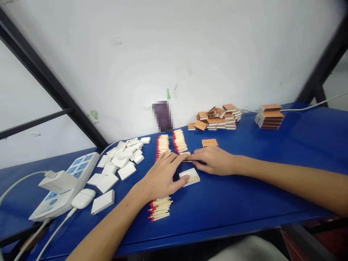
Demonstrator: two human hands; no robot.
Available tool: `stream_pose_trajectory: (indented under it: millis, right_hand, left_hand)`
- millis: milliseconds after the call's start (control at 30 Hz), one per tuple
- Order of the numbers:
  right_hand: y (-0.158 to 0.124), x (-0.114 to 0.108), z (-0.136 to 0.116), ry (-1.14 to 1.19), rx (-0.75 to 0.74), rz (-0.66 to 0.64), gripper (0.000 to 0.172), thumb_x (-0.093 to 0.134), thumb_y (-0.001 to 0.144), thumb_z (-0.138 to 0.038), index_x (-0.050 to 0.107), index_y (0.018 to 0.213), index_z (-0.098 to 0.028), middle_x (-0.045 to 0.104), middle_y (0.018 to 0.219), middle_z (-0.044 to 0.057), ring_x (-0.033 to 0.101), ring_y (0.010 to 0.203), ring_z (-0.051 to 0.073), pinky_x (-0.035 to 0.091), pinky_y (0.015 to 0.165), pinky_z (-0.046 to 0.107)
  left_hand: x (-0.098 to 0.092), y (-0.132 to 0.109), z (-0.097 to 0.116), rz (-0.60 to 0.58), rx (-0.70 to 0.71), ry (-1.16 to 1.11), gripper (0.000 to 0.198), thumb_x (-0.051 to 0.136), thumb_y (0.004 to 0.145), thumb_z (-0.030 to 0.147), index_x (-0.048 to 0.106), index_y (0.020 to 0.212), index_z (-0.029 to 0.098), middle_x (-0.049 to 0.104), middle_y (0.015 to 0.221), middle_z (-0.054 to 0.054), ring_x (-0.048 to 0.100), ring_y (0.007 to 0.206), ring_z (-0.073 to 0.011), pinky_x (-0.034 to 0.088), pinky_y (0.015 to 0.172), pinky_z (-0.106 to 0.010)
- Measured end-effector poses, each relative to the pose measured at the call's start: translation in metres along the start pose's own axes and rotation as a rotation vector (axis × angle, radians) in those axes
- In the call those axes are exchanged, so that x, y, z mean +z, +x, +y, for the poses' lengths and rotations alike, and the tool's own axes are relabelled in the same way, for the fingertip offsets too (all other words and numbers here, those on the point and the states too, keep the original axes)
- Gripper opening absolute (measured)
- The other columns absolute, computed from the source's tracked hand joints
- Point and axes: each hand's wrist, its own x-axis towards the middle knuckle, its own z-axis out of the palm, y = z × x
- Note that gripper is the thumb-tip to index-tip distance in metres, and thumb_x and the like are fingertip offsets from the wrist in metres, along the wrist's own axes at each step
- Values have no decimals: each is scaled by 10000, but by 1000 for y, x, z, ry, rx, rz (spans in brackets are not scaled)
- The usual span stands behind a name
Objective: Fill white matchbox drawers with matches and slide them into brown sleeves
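My left hand (pixel 164 174) lies over a row of red-tipped matches (pixel 163 144), its thumb on a small white tray (pixel 196 174) that holds a few matches. Its fingers are apart, and the index finger reaches to some matches at the end of a second row (pixel 179 140). My right hand (pixel 213 160) meets it there, fingertips pressed at those matches; what they hold is too small to make out. Another batch of matches (pixel 160 209) lies below my left hand. An orange matchbox (pixel 210 143) sits just behind my right hand.
White trays (pixel 119 159) are piled at the left, beside a power strip (pixel 78 168) with a charger (pixel 58 181) and a white earphone case (pixel 83 198). Orange matchboxes (pixel 217 117) are heaped at the back, with a stack (pixel 270 117) farther right. A dark pixelated object (pixel 163 116) stands against the wall.
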Motion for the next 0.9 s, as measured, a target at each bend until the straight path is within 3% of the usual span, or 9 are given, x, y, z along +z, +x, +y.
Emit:
stream_pose_trajectory:
  millis: [167, 400, 900]
  right_hand:
    - [-1, 0, 1, 4, -29, 5, 379, 427, 968, -224, 642, 1279, -237, 698, 891, 53, 624, 770, 178, 384, 644, 274]
    - [0, 2, 0, 50, 12, 48, 361, 453, 951, -218, 630, 1264, -185, 722, 995, 83, 653, 827, 201, 443, 714, 298]
    - [0, 0, -2, 40, 5, 11, 382, 412, 984, -249, 631, 1297, -222, 711, 932, 70, 646, 803, 193, 433, 699, 292]
  left_hand:
    - [-1, 0, 1, -5, 2, -3, 470, 545, 952, 410, 462, 1380, 235, 593, 1239, -84, 503, 1184, -271, 375, 1057, -472]
    - [0, 0, 0, 12, 2, -10, 544, 546, 951, 416, 394, 1449, 256, 560, 1277, -85, 479, 1211, -272, 360, 1080, -479]
    - [1, 0, 0, 22, -18, 2, 533, 551, 944, 416, 421, 1427, 232, 568, 1201, -94, 470, 1190, -281, 375, 1065, -490]
